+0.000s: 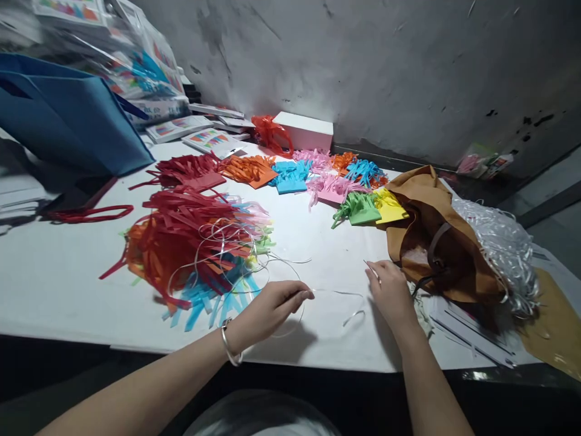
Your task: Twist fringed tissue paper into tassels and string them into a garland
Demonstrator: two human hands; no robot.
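Note:
My left hand (pixel 276 306), with a bangle at the wrist, pinches a thin silvery ribbon (pixel 338 292). Its loose end curls to the right, and more of it tangles in loops over the fringed paper pile. Between the fingertips of my right hand (pixel 390 290) is a thin, needle-like thing (pixel 371 269), too small to make out fully. To the left of my left hand lies a heap of fringed tissue-paper tassels (pixel 190 236), red on top, with orange, blue, green and pink edges showing. My right hand is beside an open brown bag (pixel 445 254).
Folded fringed papers, such as the green one (pixel 361 209) and yellow one (pixel 390 207), line the back. A white box (pixel 304 130) stands against the wall. At left are a blue bag (pixel 77 121) and printed packets (pixel 211 142); at right, a bundle of silvery ribbon (pixel 497 248).

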